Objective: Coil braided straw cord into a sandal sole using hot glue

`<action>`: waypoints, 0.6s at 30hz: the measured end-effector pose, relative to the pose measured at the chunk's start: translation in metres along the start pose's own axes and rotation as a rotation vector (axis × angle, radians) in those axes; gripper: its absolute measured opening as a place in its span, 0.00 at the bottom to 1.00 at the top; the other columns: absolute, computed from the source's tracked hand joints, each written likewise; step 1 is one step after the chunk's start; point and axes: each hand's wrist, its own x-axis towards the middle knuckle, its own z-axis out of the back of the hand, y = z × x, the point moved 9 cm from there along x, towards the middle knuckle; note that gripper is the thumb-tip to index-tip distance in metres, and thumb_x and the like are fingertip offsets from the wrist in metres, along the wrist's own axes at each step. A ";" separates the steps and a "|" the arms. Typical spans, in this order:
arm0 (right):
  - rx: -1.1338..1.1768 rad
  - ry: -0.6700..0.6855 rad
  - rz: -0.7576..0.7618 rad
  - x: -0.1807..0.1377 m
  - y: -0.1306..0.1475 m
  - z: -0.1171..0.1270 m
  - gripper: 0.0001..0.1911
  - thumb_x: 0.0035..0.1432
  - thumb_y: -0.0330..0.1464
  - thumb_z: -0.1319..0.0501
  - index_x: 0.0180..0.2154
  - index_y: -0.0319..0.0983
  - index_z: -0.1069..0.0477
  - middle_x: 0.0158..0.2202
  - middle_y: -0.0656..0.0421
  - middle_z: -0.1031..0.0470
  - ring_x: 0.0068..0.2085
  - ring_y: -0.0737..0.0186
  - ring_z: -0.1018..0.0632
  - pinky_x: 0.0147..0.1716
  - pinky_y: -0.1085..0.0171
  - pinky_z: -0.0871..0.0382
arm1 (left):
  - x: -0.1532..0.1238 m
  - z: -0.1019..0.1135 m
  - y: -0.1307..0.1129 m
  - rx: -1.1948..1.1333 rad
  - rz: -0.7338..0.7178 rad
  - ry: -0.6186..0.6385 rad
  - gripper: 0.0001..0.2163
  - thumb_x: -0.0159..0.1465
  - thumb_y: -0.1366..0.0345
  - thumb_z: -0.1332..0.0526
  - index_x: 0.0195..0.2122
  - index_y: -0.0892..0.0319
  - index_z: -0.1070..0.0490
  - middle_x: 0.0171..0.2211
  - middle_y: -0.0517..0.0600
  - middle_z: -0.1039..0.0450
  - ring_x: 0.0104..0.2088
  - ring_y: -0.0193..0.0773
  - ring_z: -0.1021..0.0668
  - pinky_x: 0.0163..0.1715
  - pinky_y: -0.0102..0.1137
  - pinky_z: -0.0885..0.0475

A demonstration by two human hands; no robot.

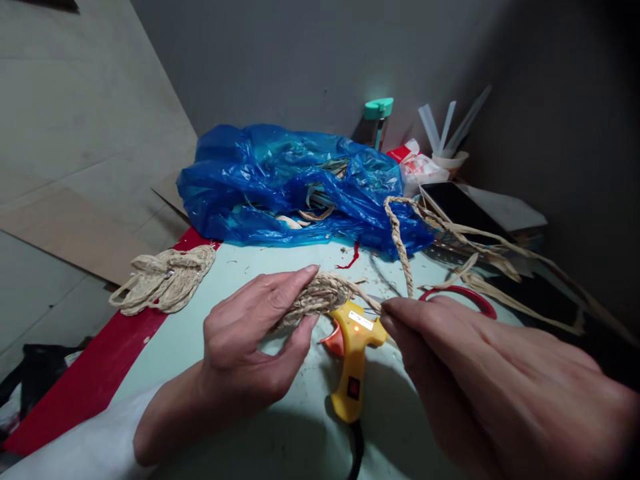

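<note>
My left hand (265, 333) is closed around a coiled bundle of braided straw cord (323, 293), thumb below and fingers above. From that bundle a strand runs right to my right hand (480, 373), whose thumb and forefinger pinch the straw braid (400, 250). Beyond those fingertips the braid rises, bends over and ends in loose strands at the right. Between my hands lies a yellow glue gun (354, 360) with an orange trigger and a small lit orange light. Its nozzle end is partly hidden near my right hand. Red-handled scissors (470, 297) lie partly behind that hand.
A second braided straw piece (167, 277) rests on the table's red edge (95, 373) at left. A blue plastic bag (280, 180) with dried strips fills the back. Behind it stands a green-capped bottle (379, 117); white sticks (443, 130) in a cup and a dark flat object (465, 207) are right.
</note>
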 end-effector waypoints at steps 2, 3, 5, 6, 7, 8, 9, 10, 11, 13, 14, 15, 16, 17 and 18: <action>0.003 0.014 -0.017 0.000 0.001 -0.003 0.07 0.65 0.24 0.46 0.42 0.39 0.34 0.35 0.56 0.22 0.28 0.62 0.24 0.23 0.62 0.37 | 0.001 0.000 0.000 0.008 0.001 -0.006 0.25 0.55 0.73 0.33 0.55 0.53 0.27 0.47 0.49 0.19 0.41 0.41 0.17 0.43 0.32 0.21; 0.012 0.002 -0.021 0.000 0.002 -0.003 0.07 0.65 0.23 0.46 0.41 0.39 0.34 0.34 0.57 0.22 0.28 0.63 0.24 0.23 0.63 0.38 | 0.002 0.000 -0.001 0.012 -0.005 -0.016 0.24 0.56 0.73 0.33 0.55 0.54 0.26 0.47 0.49 0.18 0.40 0.41 0.17 0.43 0.32 0.20; 0.049 -0.013 -0.034 0.000 0.002 -0.004 0.08 0.63 0.21 0.47 0.39 0.39 0.35 0.32 0.59 0.22 0.27 0.65 0.25 0.24 0.65 0.37 | 0.003 0.001 -0.004 0.012 -0.021 -0.040 0.22 0.56 0.74 0.33 0.53 0.57 0.25 0.46 0.50 0.18 0.39 0.39 0.17 0.43 0.31 0.20; 0.071 -0.021 -0.039 0.000 0.002 -0.005 0.09 0.62 0.20 0.48 0.38 0.39 0.35 0.32 0.59 0.23 0.27 0.66 0.24 0.24 0.66 0.37 | 0.004 0.001 -0.005 0.008 -0.027 -0.051 0.22 0.56 0.75 0.34 0.53 0.58 0.25 0.45 0.51 0.17 0.39 0.39 0.17 0.43 0.30 0.20; 0.093 -0.023 -0.043 0.000 0.002 -0.006 0.10 0.60 0.19 0.49 0.36 0.40 0.36 0.31 0.59 0.23 0.27 0.67 0.24 0.24 0.67 0.36 | 0.005 0.001 -0.005 0.003 -0.032 -0.060 0.21 0.56 0.75 0.34 0.52 0.60 0.24 0.45 0.51 0.17 0.39 0.39 0.17 0.44 0.30 0.20; 0.115 -0.019 -0.048 0.000 0.002 -0.008 0.11 0.59 0.19 0.49 0.35 0.40 0.37 0.31 0.59 0.23 0.26 0.67 0.25 0.24 0.67 0.36 | 0.006 0.000 -0.006 -0.002 -0.031 -0.061 0.20 0.56 0.75 0.34 0.51 0.61 0.24 0.44 0.52 0.17 0.39 0.38 0.17 0.44 0.29 0.20; 0.132 -0.010 -0.056 0.000 0.002 -0.010 0.11 0.58 0.19 0.50 0.34 0.40 0.37 0.31 0.59 0.23 0.26 0.67 0.25 0.24 0.68 0.37 | 0.006 0.000 -0.006 -0.007 -0.025 -0.059 0.20 0.56 0.75 0.34 0.51 0.62 0.24 0.44 0.52 0.17 0.39 0.38 0.17 0.45 0.28 0.20; 0.143 -0.001 -0.068 -0.001 0.001 -0.012 0.11 0.57 0.19 0.50 0.33 0.40 0.37 0.30 0.59 0.23 0.24 0.67 0.26 0.23 0.68 0.37 | 0.006 -0.001 -0.005 -0.012 -0.018 -0.056 0.19 0.56 0.76 0.34 0.51 0.64 0.24 0.44 0.53 0.17 0.39 0.37 0.17 0.45 0.28 0.21; 0.148 0.008 -0.086 -0.002 0.000 -0.015 0.11 0.57 0.19 0.50 0.33 0.40 0.36 0.29 0.60 0.23 0.23 0.67 0.27 0.22 0.68 0.37 | 0.006 -0.002 -0.005 -0.015 -0.010 -0.051 0.19 0.56 0.76 0.34 0.50 0.64 0.24 0.43 0.53 0.17 0.39 0.37 0.17 0.45 0.27 0.21; 0.150 0.022 -0.116 -0.003 -0.001 -0.019 0.10 0.59 0.21 0.49 0.35 0.40 0.34 0.29 0.60 0.23 0.22 0.67 0.27 0.22 0.68 0.37 | 0.006 -0.003 -0.004 -0.027 0.004 -0.040 0.19 0.56 0.76 0.34 0.50 0.65 0.24 0.43 0.53 0.17 0.39 0.36 0.17 0.45 0.26 0.21; 0.145 0.027 -0.123 -0.003 0.000 -0.021 0.10 0.59 0.21 0.49 0.36 0.40 0.33 0.29 0.61 0.23 0.22 0.67 0.27 0.22 0.67 0.36 | 0.005 -0.003 -0.004 -0.033 0.012 -0.038 0.19 0.56 0.76 0.34 0.50 0.65 0.24 0.43 0.53 0.17 0.39 0.36 0.17 0.45 0.26 0.21; 0.138 0.033 -0.124 -0.003 0.001 -0.023 0.10 0.60 0.22 0.49 0.37 0.39 0.32 0.30 0.60 0.23 0.22 0.66 0.26 0.23 0.67 0.35 | 0.005 -0.003 -0.003 -0.038 0.019 -0.041 0.19 0.56 0.75 0.34 0.50 0.65 0.24 0.43 0.53 0.17 0.40 0.36 0.17 0.45 0.26 0.21; 0.133 0.027 -0.121 -0.003 0.002 -0.024 0.10 0.60 0.22 0.49 0.38 0.39 0.32 0.30 0.60 0.22 0.23 0.66 0.26 0.23 0.66 0.35 | 0.004 -0.003 -0.003 -0.043 0.027 -0.045 0.19 0.56 0.75 0.34 0.50 0.64 0.23 0.44 0.52 0.17 0.40 0.37 0.17 0.45 0.26 0.21; 0.132 0.024 -0.115 -0.003 0.004 -0.025 0.11 0.61 0.22 0.49 0.38 0.39 0.31 0.30 0.60 0.22 0.23 0.65 0.25 0.23 0.66 0.34 | 0.004 -0.003 -0.002 -0.051 0.040 -0.049 0.19 0.56 0.75 0.33 0.50 0.63 0.23 0.44 0.52 0.17 0.40 0.37 0.17 0.46 0.27 0.22; 0.133 0.021 -0.109 -0.002 0.005 -0.026 0.11 0.61 0.22 0.49 0.39 0.38 0.31 0.30 0.59 0.22 0.23 0.65 0.24 0.23 0.65 0.33 | 0.003 -0.004 0.000 -0.061 0.057 -0.048 0.19 0.56 0.75 0.33 0.51 0.62 0.23 0.45 0.52 0.18 0.41 0.37 0.17 0.47 0.27 0.22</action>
